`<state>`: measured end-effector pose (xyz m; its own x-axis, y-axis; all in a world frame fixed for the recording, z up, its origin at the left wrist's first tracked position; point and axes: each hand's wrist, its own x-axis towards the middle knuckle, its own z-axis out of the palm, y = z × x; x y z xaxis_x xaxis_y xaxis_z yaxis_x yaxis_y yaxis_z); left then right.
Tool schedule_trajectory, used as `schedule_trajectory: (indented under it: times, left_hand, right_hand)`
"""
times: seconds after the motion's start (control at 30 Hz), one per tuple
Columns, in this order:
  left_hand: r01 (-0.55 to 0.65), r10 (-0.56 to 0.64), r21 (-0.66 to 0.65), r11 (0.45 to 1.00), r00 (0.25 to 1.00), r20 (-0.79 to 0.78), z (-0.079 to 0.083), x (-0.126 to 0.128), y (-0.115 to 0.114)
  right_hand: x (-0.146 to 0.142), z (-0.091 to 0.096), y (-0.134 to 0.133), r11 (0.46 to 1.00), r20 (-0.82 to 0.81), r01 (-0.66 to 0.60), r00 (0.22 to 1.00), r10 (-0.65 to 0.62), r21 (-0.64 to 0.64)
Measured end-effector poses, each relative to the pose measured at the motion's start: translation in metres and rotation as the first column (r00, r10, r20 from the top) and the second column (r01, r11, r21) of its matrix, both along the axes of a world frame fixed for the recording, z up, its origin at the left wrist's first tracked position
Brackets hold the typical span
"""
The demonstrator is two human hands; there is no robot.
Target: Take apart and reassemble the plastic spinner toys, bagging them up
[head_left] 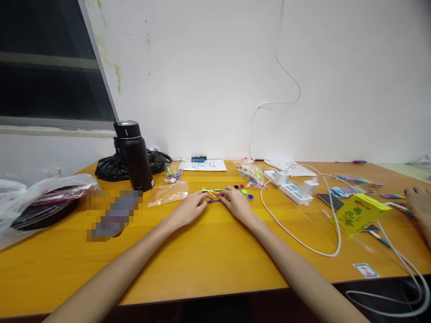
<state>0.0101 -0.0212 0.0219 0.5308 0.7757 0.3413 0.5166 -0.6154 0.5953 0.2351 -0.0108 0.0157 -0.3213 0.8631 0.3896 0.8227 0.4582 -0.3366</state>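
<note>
My left hand (190, 207) and my right hand (235, 201) rest on the orange table (208, 255), fingertips facing each other. Between them they pinch a short blue stick (213, 201), one hand at each end. Yellow and green sticks (210, 191) lie crossed just beyond my fingers. Small round pieces (243, 189) in black, red, green and blue lie right of my right hand's fingertips.
A black flask (134, 154) stands at back left before a black bag (111, 168). Clear plastic bags (167, 194) lie near it. A white power strip (289, 188) with cables, a yellow box (360, 213) and another person's hand (419, 204) are on the right.
</note>
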Motion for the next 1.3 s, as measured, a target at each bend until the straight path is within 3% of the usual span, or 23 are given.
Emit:
schedule_trajectory:
  times: [0.3,0.63,0.73,0.83,0.97,1.07,1.17,1.3]
  left_hand:
    - [-0.018,0.024,0.053,0.998,0.995,-0.101,-0.004,-0.001,-0.002]
    - [-0.028,0.028,-0.002,1.000,0.999,-0.047,0.002,0.001,-0.004]
    - [-0.048,0.048,-0.039,0.998,0.999,0.010,0.000,0.001,-0.003]
    - [-0.059,0.084,-0.178,0.982,0.987,0.134,-0.004,0.003,0.001]
    - [0.088,0.106,-0.387,0.918,0.885,0.454,-0.003,0.006,0.007]
    - [0.127,0.174,-0.450,0.884,0.805,0.568,0.001,0.005,0.008]
    - [0.121,0.232,-0.465,0.877,0.740,0.631,0.003,0.002,0.010]
    - [0.102,0.282,-0.442,0.891,0.639,0.716,0.001,0.001,0.014]
  right_hand:
    - [-0.013,0.003,0.003,0.990,-0.003,0.135,0.991,-0.135,-0.035]
    - [-0.003,-0.008,0.014,0.996,-0.071,0.074,0.995,-0.077,-0.049]
    - [-0.002,-0.010,0.016,0.995,-0.156,0.070,0.984,-0.080,-0.071]
    - [-0.001,-0.009,0.020,0.994,-0.362,-0.010,0.932,-0.031,-0.108]
    - [-0.002,-0.005,0.023,0.956,-0.702,-0.226,0.711,0.029,-0.188]
    - [-0.005,-0.001,0.019,0.906,-0.803,-0.338,0.596,-0.003,-0.254]
    - [-0.010,0.002,0.010,0.869,-0.815,-0.391,0.578,-0.024,-0.303]
    - [-0.018,0.009,-0.001,0.871,-0.789,-0.386,0.615,-0.004,-0.304]
